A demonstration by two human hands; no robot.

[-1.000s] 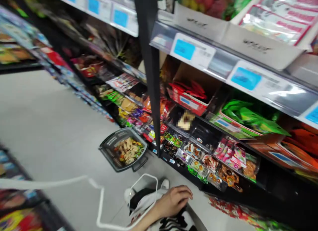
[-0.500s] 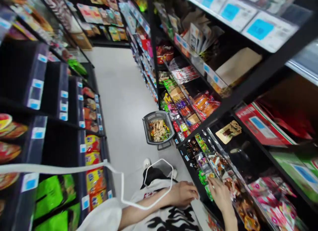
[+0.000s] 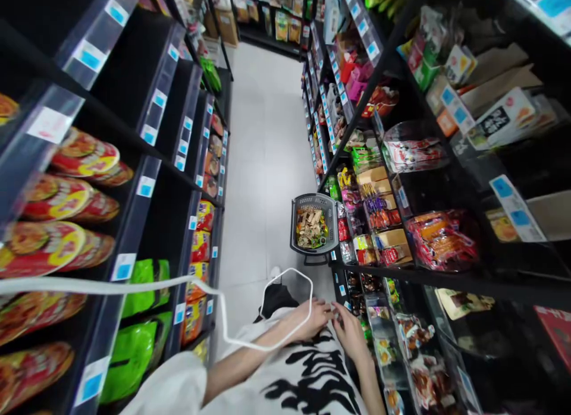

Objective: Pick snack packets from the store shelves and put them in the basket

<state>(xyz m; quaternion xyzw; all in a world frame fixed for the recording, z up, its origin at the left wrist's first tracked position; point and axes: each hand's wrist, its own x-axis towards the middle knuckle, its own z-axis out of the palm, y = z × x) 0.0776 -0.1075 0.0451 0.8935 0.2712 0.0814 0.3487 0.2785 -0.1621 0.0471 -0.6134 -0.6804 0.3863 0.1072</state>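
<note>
In front of my patterned white shirt (image 3: 307, 376), my left hand (image 3: 316, 317) is closed, its fingers bent in towards the other hand. My right hand (image 3: 351, 333) meets it at the fingertips, thumb and fingers curled together. Whatever is between the fingers is too small to make out. Just beyond the hands, a grey shopping basket (image 3: 331, 216) stands on the floor against the right-hand shelf, holding a heap of small wrapped snacks (image 3: 312, 226). Beside my right hand are shelf bins with brown-packed snacks (image 3: 413, 329).
A pale floor aisle (image 3: 263, 165) runs ahead between black shelves. On the left are red noodle packs (image 3: 62, 195) and green bags (image 3: 136, 349). Orange-red packets (image 3: 439, 239) fill a bin on the right. A white cord-like loop (image 3: 178, 280) crosses the view in front of me.
My right hand has drawn back from the snack bins on the right to meet my left hand at my front. The view has swung to the right.
</note>
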